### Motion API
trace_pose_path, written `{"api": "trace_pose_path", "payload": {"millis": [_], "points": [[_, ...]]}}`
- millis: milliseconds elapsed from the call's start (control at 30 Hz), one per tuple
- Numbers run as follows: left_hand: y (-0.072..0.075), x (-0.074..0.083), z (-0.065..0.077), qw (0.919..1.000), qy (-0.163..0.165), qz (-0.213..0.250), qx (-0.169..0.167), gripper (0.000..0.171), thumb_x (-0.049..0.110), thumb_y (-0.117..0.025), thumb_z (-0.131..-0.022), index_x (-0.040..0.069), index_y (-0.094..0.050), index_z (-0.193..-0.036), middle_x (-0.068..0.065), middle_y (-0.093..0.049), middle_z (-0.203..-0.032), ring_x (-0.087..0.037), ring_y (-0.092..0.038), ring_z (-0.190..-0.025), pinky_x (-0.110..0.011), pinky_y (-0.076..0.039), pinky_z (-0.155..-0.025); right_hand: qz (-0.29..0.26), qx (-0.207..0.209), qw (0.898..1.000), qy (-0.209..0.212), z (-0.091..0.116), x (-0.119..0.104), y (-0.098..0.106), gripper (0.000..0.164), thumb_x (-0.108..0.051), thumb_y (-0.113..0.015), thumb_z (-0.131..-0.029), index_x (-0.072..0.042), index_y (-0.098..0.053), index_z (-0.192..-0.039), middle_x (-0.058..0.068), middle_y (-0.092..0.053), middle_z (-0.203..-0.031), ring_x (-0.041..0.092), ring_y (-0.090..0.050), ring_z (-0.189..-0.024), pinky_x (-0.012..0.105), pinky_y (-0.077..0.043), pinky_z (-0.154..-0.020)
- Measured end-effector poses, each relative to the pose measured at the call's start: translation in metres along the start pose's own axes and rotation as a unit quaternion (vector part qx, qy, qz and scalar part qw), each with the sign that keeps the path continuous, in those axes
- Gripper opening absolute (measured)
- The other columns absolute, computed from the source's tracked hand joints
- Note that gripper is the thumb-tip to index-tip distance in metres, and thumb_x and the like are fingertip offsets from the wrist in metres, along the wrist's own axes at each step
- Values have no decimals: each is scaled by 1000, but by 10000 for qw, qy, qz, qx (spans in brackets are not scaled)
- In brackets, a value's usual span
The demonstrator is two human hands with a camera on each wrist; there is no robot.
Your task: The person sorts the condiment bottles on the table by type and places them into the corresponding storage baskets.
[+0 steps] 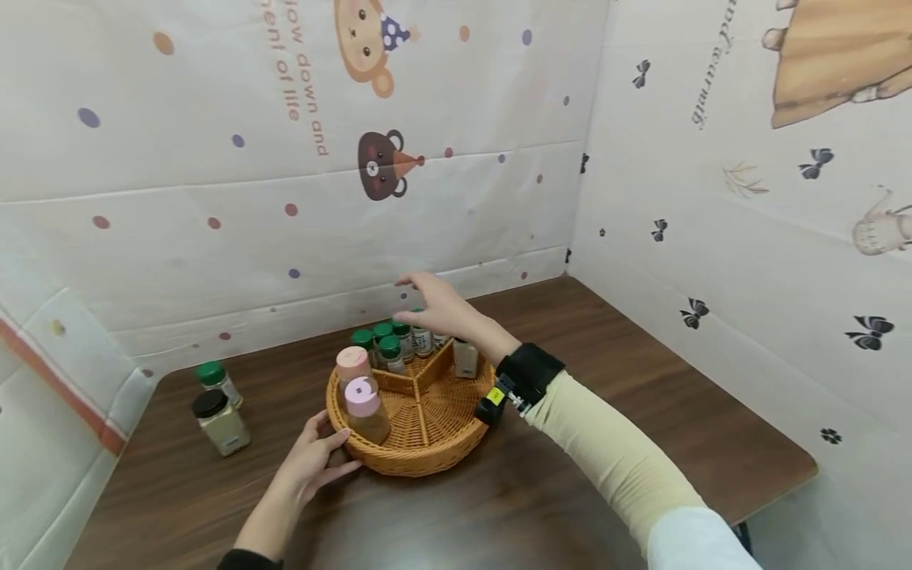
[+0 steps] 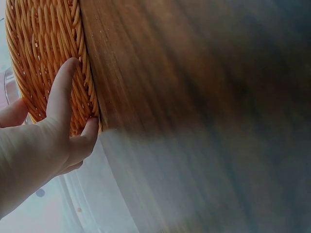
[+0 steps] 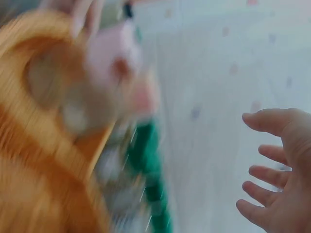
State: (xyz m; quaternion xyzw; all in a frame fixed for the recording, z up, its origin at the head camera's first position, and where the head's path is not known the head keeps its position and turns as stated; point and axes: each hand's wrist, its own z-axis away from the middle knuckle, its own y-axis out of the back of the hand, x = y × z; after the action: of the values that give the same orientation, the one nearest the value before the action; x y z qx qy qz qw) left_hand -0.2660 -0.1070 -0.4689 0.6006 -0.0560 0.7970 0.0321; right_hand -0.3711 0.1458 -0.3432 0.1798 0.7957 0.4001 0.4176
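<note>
A round, divided wicker basket [image 1: 427, 451] stands on the table. My left hand [image 1: 309, 459] grips its near left side, thumb at the rim and fingers on the woven wall [image 2: 43, 48]. In the basket's left section stand two jars, one with a pink lid [image 1: 352, 358] and one with a lilac lid [image 1: 362, 396]. Several green-capped spice bottles [image 1: 390, 348] fill the back section. A small pale container [image 1: 465, 360] sits in the right section, partly behind my right wrist. My right hand [image 1: 442, 305] hovers above the back of the basket, fingers spread, holding nothing; the right wrist view [image 3: 286, 170] is blurred.
To the left on the wooden table [image 1: 570, 443] stand a black-lidded jar [image 1: 222, 423] and a green-capped bottle [image 1: 219, 381]. Printed cloth walls [image 1: 214, 261] rise behind the table and at both sides.
</note>
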Motion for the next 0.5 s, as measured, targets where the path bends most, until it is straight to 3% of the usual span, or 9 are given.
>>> {"api": "trace_pose_path", "payload": {"millis": [267,500], "points": [[-8,1,2,9997,-184,139,68,65,5,-41,-106,-1,0,-157,-28,2,-163,-52,-18,-146,-54,-56,-95,-230,-420,9952,857,-51,-90,-31,56,-32,-68,-96,-12,-48,-144,5,-51,-148,20,-50,-136,31,-45,-111],[-3,3,8,9995,-145,93,264,64,5,-42,-105,-2,-4,-155,-28,0,-160,-51,-21,-145,-57,-54,-97,-231,-855,9888,1205,-82,-134,-70,53,-32,-67,-96,-12,-49,-142,5,-54,-145,17,-51,-133,23,-45,-108]]}}
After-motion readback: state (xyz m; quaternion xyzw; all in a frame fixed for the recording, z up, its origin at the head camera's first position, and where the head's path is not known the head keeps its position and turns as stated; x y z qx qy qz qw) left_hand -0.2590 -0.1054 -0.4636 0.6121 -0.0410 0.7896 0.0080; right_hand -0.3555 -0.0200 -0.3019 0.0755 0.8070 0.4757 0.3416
